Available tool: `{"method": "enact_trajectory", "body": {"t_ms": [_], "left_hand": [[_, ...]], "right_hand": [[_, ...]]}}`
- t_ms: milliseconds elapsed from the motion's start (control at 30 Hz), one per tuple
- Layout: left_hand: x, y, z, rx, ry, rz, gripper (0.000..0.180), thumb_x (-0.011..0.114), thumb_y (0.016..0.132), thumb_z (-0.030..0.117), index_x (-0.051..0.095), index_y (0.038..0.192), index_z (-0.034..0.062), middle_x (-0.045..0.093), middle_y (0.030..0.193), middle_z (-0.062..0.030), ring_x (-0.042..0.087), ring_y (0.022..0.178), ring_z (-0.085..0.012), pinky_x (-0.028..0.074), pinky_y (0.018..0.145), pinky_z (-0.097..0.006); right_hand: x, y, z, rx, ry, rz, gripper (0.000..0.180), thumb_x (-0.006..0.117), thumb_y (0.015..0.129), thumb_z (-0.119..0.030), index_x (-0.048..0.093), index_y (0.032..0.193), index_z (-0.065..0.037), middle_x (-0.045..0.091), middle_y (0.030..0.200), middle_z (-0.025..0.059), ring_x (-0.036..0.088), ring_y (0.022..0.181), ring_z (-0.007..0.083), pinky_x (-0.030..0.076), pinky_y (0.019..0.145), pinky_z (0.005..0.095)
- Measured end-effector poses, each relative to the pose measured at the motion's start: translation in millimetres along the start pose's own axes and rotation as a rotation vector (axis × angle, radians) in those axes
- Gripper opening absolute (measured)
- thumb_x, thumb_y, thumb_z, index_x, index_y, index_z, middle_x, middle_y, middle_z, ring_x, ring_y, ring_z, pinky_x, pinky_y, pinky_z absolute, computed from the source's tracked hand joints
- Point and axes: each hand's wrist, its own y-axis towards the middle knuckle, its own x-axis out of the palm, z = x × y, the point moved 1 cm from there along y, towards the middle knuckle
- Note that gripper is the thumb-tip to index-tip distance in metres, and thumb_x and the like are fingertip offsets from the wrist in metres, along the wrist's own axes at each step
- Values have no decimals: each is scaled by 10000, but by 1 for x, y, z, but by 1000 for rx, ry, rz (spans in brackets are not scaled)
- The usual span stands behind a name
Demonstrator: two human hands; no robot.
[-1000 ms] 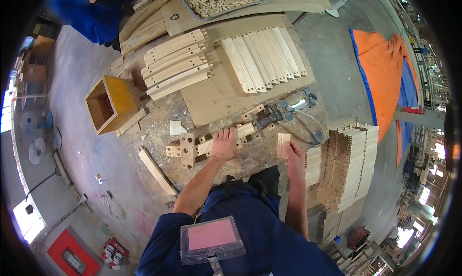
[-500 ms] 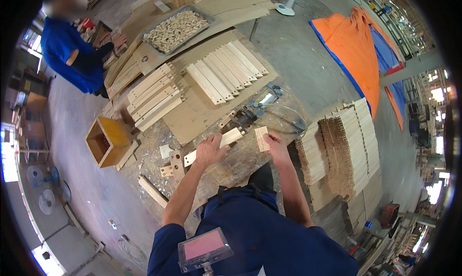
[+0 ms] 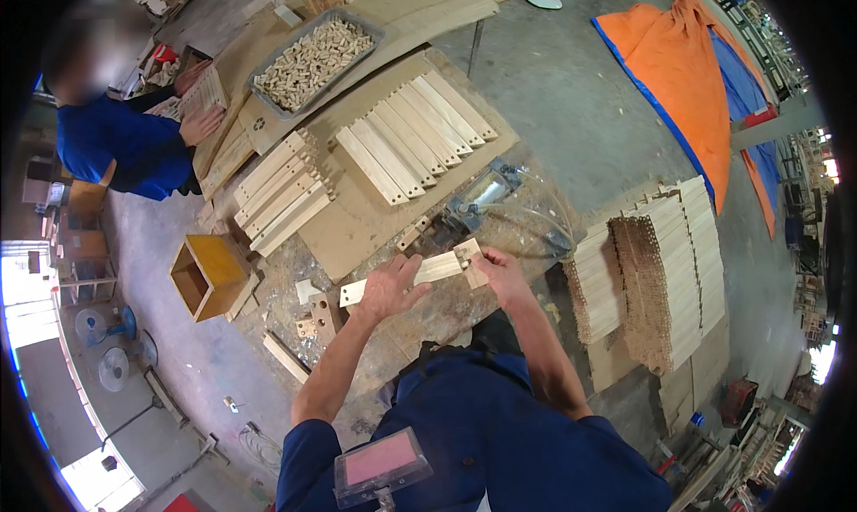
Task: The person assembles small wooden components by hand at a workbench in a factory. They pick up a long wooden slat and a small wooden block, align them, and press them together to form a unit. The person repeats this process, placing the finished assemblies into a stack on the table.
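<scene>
My left hand (image 3: 391, 289) rests over a pale wooden slat (image 3: 437, 267), gripping it against the worn bench. The slat has holes near its left end. At its right end, my right hand (image 3: 503, 277) pinches a small flat wooden block (image 3: 474, 275) between thumb and fingers. The block meets the slat's end, where short pegs seem to stick out; how far they are in cannot be made out. Just beyond the slat sits a metal clamp device (image 3: 482, 198) with a hose. A drilled wooden block (image 3: 323, 314) lies left of my left hand.
Rows of slats (image 3: 415, 137) lie on cardboard beyond my hands, with a grey tray (image 3: 379, 41) of dowels farther back. Stacked boards (image 3: 683, 271) stand at right. A yellow box (image 3: 221, 266) is at left. A co-worker in blue (image 3: 134, 146) handles wood at far left.
My right hand has brought the small block left and against the slat's end. The slat has shifted slightly right under my left hand. The co-worker's hands have moved on their wood piece.
</scene>
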Motion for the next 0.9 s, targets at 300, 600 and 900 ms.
{"method": "enact_trajectory", "body": {"t_ms": [300,600,900], "left_hand": [[19,47,5,-131,-2,27,538,723,832,377,551,1208,33,580,942,-140,629,827,-348,540,715,-445],[12,127,16,-267,36,135,597,784,765,310,562,1252,43,572,1124,-120,657,903,-329,569,731,-424],[-1,131,9,-218,17,183,584,808,748,273,589,1237,40,598,1117,-127,650,957,-334,560,793,-414]], "right_hand": [[-30,55,-49,43,-207,-129,203,619,973,-164,685,1076,-2,655,911,-27,566,807,57,456,731,237],[-62,110,-115,28,-13,-106,210,631,973,-175,674,1117,-28,668,948,0,618,828,78,497,744,238],[-53,133,-136,14,-111,-154,198,642,971,-187,685,1081,-27,648,907,-26,550,775,31,456,669,217]]}}
